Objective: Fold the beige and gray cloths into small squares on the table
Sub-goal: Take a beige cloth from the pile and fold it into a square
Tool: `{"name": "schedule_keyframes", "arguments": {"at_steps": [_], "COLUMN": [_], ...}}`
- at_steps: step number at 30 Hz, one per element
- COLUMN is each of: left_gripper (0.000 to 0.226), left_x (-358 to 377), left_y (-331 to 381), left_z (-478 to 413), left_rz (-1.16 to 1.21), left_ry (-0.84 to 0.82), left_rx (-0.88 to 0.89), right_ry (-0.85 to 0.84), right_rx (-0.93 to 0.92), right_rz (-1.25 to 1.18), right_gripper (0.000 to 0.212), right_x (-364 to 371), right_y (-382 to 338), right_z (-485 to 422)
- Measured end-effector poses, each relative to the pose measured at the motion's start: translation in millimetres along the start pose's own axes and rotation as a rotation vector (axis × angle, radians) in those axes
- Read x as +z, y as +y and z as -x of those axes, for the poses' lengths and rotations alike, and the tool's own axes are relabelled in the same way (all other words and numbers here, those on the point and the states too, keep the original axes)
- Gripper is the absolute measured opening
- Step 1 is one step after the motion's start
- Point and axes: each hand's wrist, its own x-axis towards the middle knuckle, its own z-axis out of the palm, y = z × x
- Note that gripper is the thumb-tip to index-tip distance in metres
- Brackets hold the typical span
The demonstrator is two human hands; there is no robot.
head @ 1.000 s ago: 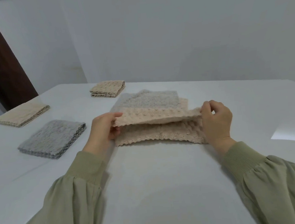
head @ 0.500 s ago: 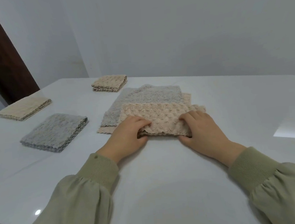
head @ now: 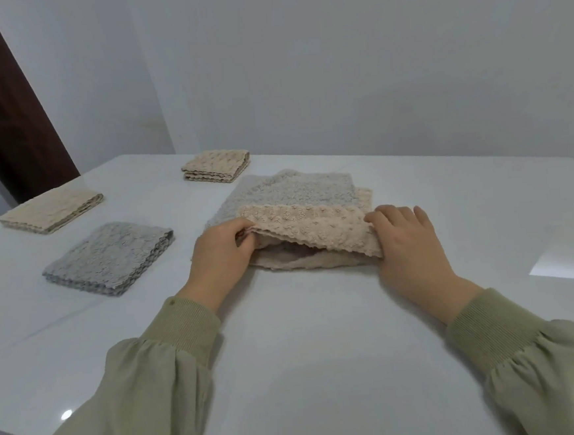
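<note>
Cloth in play: the bobbly beige textured cloth (head: 310,229) sits mid-table, half-folded, its scalloped top layer lifted. The left hand (head: 219,253) pinches its left edge, fingers curled; the right hand (head: 407,242) presses its right end, fingers straight. A fluffy gray cloth (head: 294,191) lies spread beneath on the glossy white table (head: 322,334).

The beige cloth (head: 309,229) is matt, soft textile with a nubbly, bubbled weave and scalloped edging; the gray cloth (head: 290,193) under it looks fluffier, equally matt. The white surface (head: 305,336) is smooth and glossy, throwing back light patches. The sleeves (head: 147,382) are matt olive fabric with ribbed knit cuffs (head: 487,332). The wall (head: 336,76) is matt, plain.
</note>
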Motion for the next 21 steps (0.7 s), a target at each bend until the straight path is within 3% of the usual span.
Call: {"name": "schedule_keyframes", "arguments": {"at_steps": [4,7,8,12,13,15,18,21], "left_gripper": [0.025,0.011,0.017,0.021,0.021,0.023,0.034,0.038], "left_x": [-4,-6,-5,3,6,9,2,-8], "left_y": [-11,-14,-12,-2,0,4,9,3], "left_z": [-5,-8,-7,-13,-15,-15,-10,-4], "left_rz": [-0.105,-0.141,-0.11,0.472,0.579,0.572,0.579,0.534], "left_ry": [-0.197,-0.168,-0.114,-0.019,0.01,0.085,0.146,0.061], "left_rx": [-0.049,-0.115,-0.16,-0.437,-0.477,-0.388,-0.236,-0.211], "right_ry": [0.184,0.095,0.057,0.036,0.063,0.114,0.166,0.102], "right_rx": [0.269,0.49,0.551,0.769,0.746,0.627,0.444,0.519], "right_rz": [-0.257,-0.434,-0.558,-1.1,-1.093,-0.981,-0.879,-0.897], "right_gripper": [0.018,0.011,0.014,0.023,0.02,0.015,0.037,0.03], "right_x": [-10,-17,-17,-17,-15,-15,-14,-5], "right_y": [0,2,3,0,0,-4,-8,2], "right_z": [-8,-16,-19,-35,-39,-42,-35,-22]}}
